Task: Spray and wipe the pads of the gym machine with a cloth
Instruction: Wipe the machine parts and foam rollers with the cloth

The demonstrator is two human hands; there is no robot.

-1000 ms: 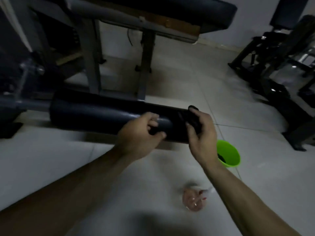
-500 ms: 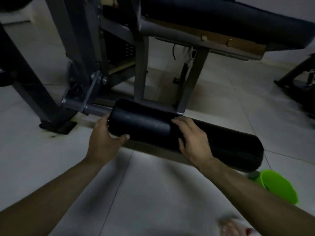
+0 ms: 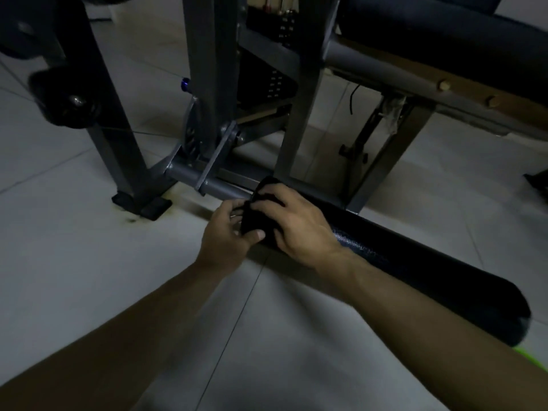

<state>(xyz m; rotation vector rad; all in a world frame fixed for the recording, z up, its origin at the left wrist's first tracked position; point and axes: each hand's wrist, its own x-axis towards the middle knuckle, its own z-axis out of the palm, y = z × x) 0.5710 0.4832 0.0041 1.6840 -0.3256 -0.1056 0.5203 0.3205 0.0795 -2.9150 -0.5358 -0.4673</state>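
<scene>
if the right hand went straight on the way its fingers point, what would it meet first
Probably the grey axle bar just past the end of the roller pad. The right hand, gripping the cloth, points up-left along the pad; the left hand, holding that end, sits close beside this line.

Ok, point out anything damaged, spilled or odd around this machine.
Two things. Ragged tape is wrapped round the top of a bench leg, like a makeshift repair. Brownish stains mark the floor beside the frame's foot.
</scene>
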